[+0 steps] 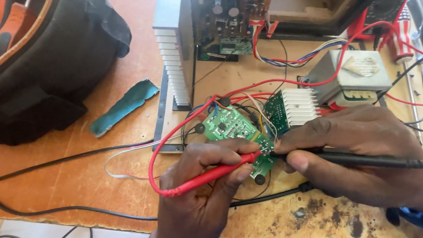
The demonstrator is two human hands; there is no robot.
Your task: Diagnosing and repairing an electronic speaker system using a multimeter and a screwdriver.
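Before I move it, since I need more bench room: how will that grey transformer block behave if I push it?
The transformer is probably heavy for its size, judging by its solid metal block, so it should slide, not tip. Red wires run from it toward the green circuit board being probed, so a push would likely tug them.

Small green circuit board [237, 132], lying tilted at the near edge of the wooden bench. Red probe [211, 175] comes in from the left, black probe [360, 160] from the right; both tips touch its near-right end.
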